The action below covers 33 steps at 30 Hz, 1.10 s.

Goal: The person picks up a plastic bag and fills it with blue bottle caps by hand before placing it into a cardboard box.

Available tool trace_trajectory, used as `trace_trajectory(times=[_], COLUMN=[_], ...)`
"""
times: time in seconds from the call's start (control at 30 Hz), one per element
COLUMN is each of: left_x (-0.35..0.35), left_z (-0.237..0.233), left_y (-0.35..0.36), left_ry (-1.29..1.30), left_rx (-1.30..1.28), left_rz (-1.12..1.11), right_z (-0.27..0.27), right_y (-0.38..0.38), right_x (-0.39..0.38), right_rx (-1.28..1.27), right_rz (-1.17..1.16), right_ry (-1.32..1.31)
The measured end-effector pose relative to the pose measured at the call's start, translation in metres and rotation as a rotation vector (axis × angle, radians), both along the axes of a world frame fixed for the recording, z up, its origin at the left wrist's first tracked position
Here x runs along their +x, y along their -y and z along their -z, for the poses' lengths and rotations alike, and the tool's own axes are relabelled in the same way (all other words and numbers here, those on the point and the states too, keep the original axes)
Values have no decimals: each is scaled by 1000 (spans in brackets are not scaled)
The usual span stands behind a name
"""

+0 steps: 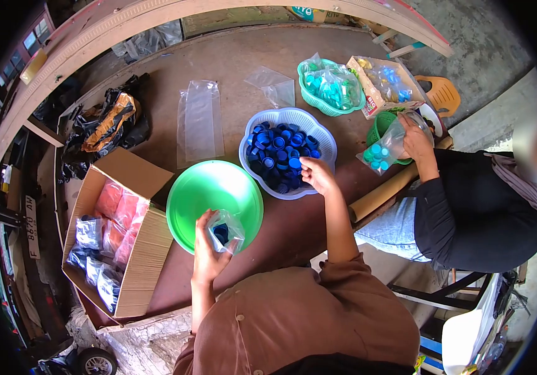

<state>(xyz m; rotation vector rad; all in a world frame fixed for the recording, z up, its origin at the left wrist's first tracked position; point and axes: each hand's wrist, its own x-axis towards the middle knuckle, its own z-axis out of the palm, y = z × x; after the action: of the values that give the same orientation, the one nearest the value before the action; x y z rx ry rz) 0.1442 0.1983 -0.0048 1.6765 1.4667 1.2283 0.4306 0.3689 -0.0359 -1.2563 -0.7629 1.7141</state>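
Note:
My left hand (pixel 204 250) is closed around a clear plastic bag (pixel 234 232), which has dark blue caps in its bottom. Behind that bag is a round green basin (pixel 187 187). My right hand (pixel 319 175) pinches a blue bottle cap (pixel 295 162) over the right side of a pale lavender basket (pixel 329 147). Loose dark blue caps (pixel 274 144) are heaped in this basket. Flat clear bags (pixel 199 122) lie on the table behind the green basin.
At left stands an open cardboard box (pixel 146 262) with filled red and blue bags. Black plastic (pixel 109 122) lies behind it. At back right are a mint basket (pixel 321 107) and a carton (pixel 368 103). A co-worker (pixel 468 212) at right holds a bag of turquoise caps (pixel 377 156).

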Motion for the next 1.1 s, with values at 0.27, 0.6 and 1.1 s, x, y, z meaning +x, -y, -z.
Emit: trace_trajectory(times=[0.27, 0.6, 1.1], left_x=[-1, 0, 0], left_z=[1, 1, -1], left_y=[0, -1, 1], left_ry=[-41, -37, -2], left_rx=[29, 22, 3], left_rz=[14, 0, -41], right_z=[-21, 39, 23], right_y=[13, -3, 0], right_x=[3, 9, 14], right_rx=[53, 785, 690], right_rz=[93, -57, -191], right_ry=[-155, 1231, 1225])
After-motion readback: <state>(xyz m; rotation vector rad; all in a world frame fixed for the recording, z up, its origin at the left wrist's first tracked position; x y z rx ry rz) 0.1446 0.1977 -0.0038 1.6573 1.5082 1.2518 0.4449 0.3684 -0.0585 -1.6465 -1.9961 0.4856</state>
